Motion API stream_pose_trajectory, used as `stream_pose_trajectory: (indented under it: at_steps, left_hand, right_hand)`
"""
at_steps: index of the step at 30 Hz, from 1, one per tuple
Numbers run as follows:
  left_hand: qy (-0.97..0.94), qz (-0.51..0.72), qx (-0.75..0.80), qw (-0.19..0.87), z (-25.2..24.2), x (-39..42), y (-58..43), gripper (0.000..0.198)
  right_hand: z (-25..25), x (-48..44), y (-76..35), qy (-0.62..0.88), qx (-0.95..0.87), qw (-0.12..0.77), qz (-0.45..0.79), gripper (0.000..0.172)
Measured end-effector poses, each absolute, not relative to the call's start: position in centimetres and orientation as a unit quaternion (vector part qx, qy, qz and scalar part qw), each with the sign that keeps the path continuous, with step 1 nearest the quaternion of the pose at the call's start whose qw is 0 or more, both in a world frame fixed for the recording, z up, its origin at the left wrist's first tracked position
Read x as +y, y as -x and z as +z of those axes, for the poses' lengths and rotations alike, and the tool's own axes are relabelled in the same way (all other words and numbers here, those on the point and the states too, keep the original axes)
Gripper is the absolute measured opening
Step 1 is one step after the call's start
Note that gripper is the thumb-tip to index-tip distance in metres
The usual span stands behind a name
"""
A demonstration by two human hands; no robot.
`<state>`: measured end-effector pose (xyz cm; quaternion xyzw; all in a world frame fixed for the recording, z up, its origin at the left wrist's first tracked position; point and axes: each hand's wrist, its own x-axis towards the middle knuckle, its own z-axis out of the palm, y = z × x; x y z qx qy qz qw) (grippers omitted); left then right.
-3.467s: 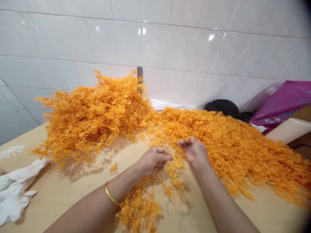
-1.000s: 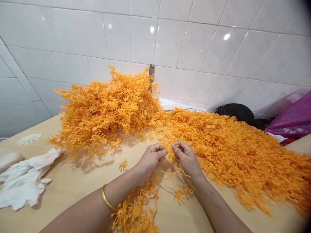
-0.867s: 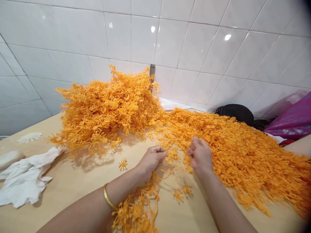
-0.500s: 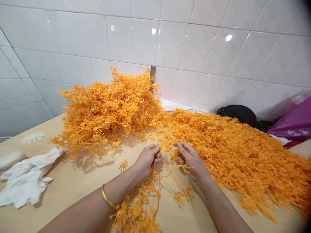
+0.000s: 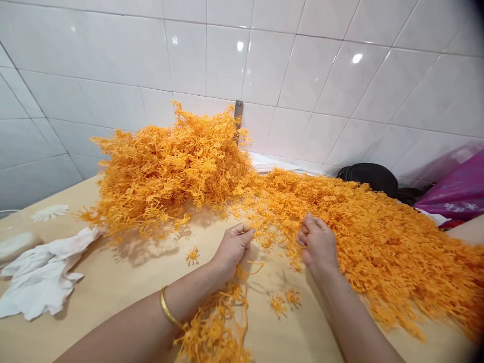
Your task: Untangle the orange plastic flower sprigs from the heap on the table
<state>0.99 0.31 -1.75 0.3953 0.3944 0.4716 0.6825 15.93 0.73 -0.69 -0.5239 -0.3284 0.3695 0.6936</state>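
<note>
Left hand (image 5: 232, 249): palm down, fingers curled in and nearly closed. Thin orange strands (image 5: 245, 269) run out from under it; I cannot tell whether they are pinched.

Right hand (image 5: 317, 244): fingers bunched, tips drawn together, nearly closed, at the near edge of the spread. Sprigs lie against its thumb side; no clear grip visible.

Spread: orange sprigs (image 5: 381, 247) in a long, shallow mat running right along the bench (image 5: 94, 287), just beside my right hand.

Heap: a taller orange heap (image 5: 177, 171) against the wall, far left of the mat and joined to it.

Tangle: a loose tangle (image 5: 214, 327) on the bench under my left wrist, linked up to the left hand by the strands.

Strays: a small sprig (image 5: 192, 256) lies apart, left of my left hand; two small sprigs (image 5: 284, 301) lie between my forearms.

Handling (judgement): looks light and springy, possibly plastic; cannot confirm. Side branches snag each other, so pieces should drag neighbours along. Best hold: a single stem at a free end on the mat's edge, not deep in the mass.

Wrist: gold bangle (image 5: 167, 307) on the left.

Surroundings: white cloth (image 5: 38, 277) at the bench's left; black bag (image 5: 366, 177) and pink plastic bag (image 5: 457, 189) at the back right; white tile wall (image 5: 113, 50) with a metal bracket (image 5: 238, 113).
</note>
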Motion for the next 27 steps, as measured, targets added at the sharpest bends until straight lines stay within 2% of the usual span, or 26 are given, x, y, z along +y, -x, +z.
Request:
stream_pose_trajectory:
  at_steps: [2,9,13,15,17,22,27]
  left_hand:
    - [-0.391,0.492,0.396,0.669,-2.0,0.4,-1.0,0.032]
    - [-0.424,0.535,0.416,0.601,-2.5,0.8,-1.1,0.028]
    - [-0.446,0.517,0.395,0.615,-2.6,0.8,-1.1,0.026]
    - [-0.461,0.500,0.382,0.625,-2.6,0.7,-1.1,0.027]
    - [-0.478,0.489,0.375,0.626,-2.5,0.5,-1.1,0.029]
    - [-0.505,0.480,0.347,0.628,-1.7,0.7,-1.5,0.032]
    - [-0.496,0.477,0.332,0.645,-0.9,0.8,-2.3,0.034]
  right_hand:
    - [-0.4,0.7,-16.7,0.534,-0.317,0.688,0.375,0.028]
    - [-0.4,-0.8,-14.1,0.516,-0.492,0.545,0.442,0.029]
    - [-0.6,-1.1,-13.2,0.511,-0.578,0.468,0.432,0.033]
    - [-0.9,-1.0,-13.1,0.501,-0.604,0.450,0.427,0.027]
    - [-1.1,-0.9,-13.0,0.503,-0.616,0.457,0.399,0.022]
    - [-0.9,-0.7,-12.8,0.533,-0.609,0.527,0.259,0.021]
    - [-0.1,-0.9,-12.7,0.577,-0.569,0.556,0.185,0.022]
